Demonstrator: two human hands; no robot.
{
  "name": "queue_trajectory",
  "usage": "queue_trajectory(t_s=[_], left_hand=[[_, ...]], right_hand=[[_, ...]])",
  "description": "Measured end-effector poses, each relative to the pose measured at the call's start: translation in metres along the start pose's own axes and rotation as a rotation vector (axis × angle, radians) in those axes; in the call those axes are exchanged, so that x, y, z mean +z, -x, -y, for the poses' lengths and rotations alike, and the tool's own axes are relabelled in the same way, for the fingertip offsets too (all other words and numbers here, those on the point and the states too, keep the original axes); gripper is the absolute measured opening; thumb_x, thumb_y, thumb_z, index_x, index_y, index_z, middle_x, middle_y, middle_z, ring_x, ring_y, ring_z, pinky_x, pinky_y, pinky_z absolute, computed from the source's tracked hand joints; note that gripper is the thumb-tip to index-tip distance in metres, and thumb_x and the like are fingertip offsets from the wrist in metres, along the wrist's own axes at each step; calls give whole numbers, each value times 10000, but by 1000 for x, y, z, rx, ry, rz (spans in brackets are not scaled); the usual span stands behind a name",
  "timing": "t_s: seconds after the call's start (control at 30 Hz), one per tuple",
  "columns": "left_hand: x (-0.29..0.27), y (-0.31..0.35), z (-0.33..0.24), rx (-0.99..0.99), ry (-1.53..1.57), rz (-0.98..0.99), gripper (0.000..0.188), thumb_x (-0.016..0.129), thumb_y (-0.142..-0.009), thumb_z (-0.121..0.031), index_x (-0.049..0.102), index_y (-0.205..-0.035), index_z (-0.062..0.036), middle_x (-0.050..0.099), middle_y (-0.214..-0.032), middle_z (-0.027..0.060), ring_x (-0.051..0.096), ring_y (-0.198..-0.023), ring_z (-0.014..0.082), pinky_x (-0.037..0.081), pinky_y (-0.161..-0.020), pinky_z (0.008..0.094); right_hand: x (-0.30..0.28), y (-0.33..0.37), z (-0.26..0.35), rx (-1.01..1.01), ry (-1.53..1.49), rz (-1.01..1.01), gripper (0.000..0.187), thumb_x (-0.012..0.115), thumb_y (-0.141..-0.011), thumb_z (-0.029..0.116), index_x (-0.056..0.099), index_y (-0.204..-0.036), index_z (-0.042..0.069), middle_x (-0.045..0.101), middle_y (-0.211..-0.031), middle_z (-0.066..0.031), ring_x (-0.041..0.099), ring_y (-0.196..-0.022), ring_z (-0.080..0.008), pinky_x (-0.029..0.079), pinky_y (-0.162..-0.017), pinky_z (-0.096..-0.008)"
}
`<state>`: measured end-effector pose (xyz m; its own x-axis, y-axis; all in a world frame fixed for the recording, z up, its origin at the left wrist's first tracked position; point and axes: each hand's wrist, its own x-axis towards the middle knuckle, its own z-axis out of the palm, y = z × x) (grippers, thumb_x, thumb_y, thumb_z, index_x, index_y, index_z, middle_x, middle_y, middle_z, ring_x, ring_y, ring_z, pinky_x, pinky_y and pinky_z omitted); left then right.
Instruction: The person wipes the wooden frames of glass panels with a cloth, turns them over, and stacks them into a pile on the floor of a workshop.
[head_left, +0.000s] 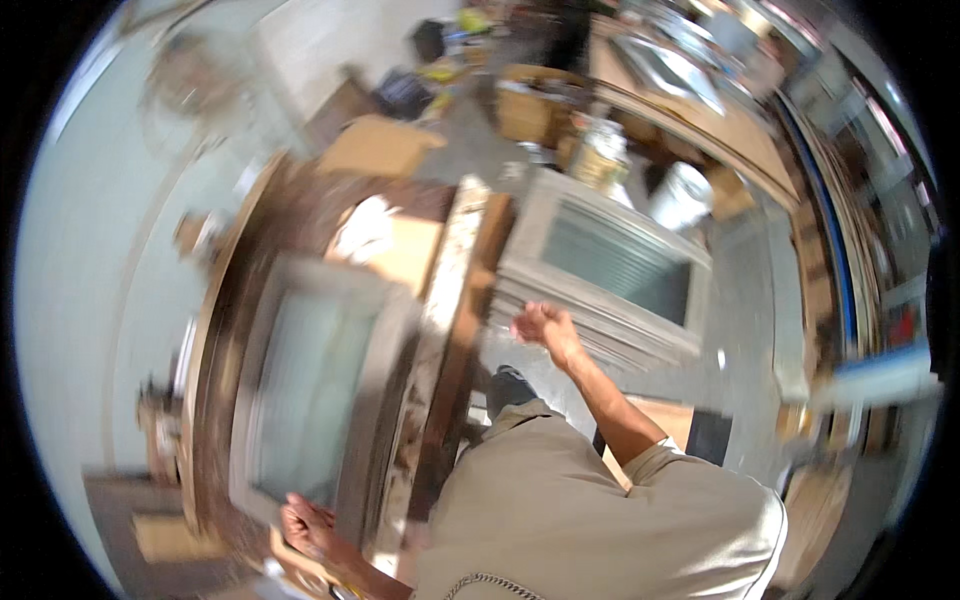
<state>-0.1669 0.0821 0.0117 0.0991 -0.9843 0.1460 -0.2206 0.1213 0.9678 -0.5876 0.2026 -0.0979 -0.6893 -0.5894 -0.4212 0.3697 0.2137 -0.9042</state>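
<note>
My left hand (308,526) is at the lower end of a grey-framed glass panel (258,390) that lies on a dark wooden workbench (225,330). Motion smears its fingers, and I cannot tell whether it touches the frame. My right hand (546,330) hangs in front of a stack of similar grey frames, the top one a framed panel with ribbed glass (620,262). Its fingers are loosely bent and apart, and no held thing shows in them. The whole picture is blurred.
A paint-spattered beam (440,300) runs along the bench's right side. A white cloth (366,230) lies on the bench. Beyond the stack stand a white bucket (682,196), a cardboard box (528,105) and a wooden table (740,130). Boards lean at the right.
</note>
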Motion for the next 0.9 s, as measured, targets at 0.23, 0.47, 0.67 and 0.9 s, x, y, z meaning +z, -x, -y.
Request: queue_trajectory(t_s=[0.23,0.47,0.67,0.9], left_hand=[[249,23,-9,67,205,898,396,472,-971,-266,574,-704,8,565,-505,96,555,-422,187,500,-476,328],[511,14,75,593,-528,924,505,452,-949,-347,479,-1274,39,489,-1279,276,492,-1154,409,394,-955,398],[553,45,37,251,-728,966,610,580,-862,-453,517,-1240,21,554,-1152,294,542,-1049,418,419,-887,438],[481,53,-39,214,-578,935,583,599,-852,-422,528,-1203,38,591,-1093,294,557,-1055,425,428,-896,438]], right_hand=[[-208,92,-30,-182,161,-939,325,530,-924,263,601,-965,-51,671,-834,-186,673,-778,-288,550,-702,-349],[-340,50,-54,93,476,-1193,579,567,-839,403,487,-1234,-13,588,-1091,-295,569,-1036,-420,452,-896,-459],[-351,47,-32,328,373,-868,746,569,-783,594,538,-1183,-35,591,-1129,-275,566,-1078,-394,447,-917,-421],[-359,62,16,448,436,-1056,689,507,-799,652,676,-1046,32,658,-1012,-220,612,-1023,-360,465,-887,-420]])
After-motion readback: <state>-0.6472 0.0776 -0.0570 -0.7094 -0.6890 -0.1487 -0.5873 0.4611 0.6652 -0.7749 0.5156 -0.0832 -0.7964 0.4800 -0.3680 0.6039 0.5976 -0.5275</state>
